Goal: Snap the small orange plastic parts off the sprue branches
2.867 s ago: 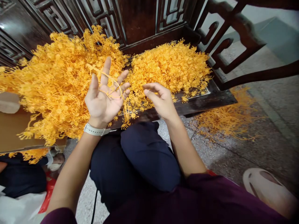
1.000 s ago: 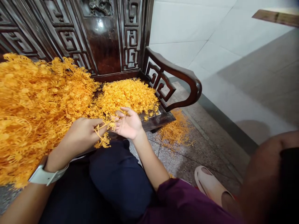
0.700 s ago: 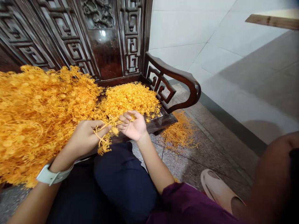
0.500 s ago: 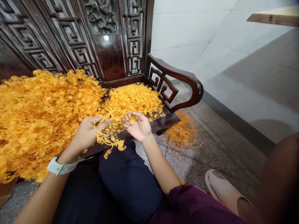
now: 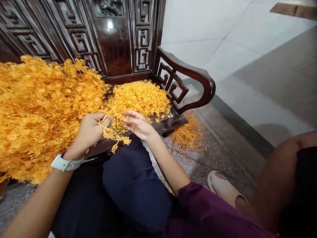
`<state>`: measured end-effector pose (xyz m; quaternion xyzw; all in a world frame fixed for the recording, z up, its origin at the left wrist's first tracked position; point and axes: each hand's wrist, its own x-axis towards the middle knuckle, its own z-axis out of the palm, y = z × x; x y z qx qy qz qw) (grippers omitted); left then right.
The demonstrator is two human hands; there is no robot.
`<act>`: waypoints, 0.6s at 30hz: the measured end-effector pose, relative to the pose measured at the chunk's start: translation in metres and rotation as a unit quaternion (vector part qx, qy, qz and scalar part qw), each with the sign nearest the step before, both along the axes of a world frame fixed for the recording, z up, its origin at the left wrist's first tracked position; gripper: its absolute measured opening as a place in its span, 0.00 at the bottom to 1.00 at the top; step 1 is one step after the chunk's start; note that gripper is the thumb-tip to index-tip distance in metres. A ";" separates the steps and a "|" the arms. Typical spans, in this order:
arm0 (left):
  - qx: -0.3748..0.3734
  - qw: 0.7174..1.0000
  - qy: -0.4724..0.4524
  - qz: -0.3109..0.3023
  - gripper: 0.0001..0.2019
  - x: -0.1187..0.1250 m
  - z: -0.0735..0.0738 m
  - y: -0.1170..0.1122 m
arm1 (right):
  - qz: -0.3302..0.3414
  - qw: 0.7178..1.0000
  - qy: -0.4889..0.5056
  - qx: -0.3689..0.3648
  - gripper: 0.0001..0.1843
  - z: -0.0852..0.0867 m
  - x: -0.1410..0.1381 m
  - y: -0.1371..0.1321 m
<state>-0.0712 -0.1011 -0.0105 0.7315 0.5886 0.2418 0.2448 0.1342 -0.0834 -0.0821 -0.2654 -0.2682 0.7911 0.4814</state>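
Note:
My left hand [image 5: 92, 132], with a pale watch on its wrist, is closed on a branching yellow plastic flower sprig [image 5: 118, 136], whose stems and small heads hang past the fingers over my knee. Just right of it, my right hand [image 5: 140, 126] is open, its fingers stretched out and apart at the near edge of a smaller pile of loose yellow flower heads [image 5: 141, 97]. I see nothing held in it, though its far fingertips overlap yellow pieces. A large heap of yellow flower sprigs [image 5: 47, 115] fills the bench's left side.
The dark carved wooden bench [image 5: 119, 53] has a curved armrest [image 5: 195, 76] at its right end. Below it, a pile of thin orange-yellow stems [image 5: 189, 134] lies on the floor. At right are another person's bare knee and a pale slipper [image 5: 224, 186]. A tiled wall [image 5: 193, 26] stands behind.
My right hand has let go of a small yellow flower head and its fingers have spread, moving slightly left. The left hand still holds the sprig. The view has tilted down a little.

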 end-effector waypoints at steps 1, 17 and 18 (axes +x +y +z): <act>-0.004 1.000 -0.017 0.025 0.21 0.000 -0.002 0.002 | 0.008 1.000 -0.002 -0.001 0.14 -0.002 0.001 0.002; 0.154 0.911 0.384 -0.007 0.20 0.031 0.022 -0.003 | 0.002 0.984 0.157 -0.084 0.13 0.007 0.045 -0.004; 0.157 0.909 0.386 -0.007 0.21 0.033 0.023 -0.006 | -0.003 0.985 0.147 -0.085 0.13 0.009 0.047 -0.005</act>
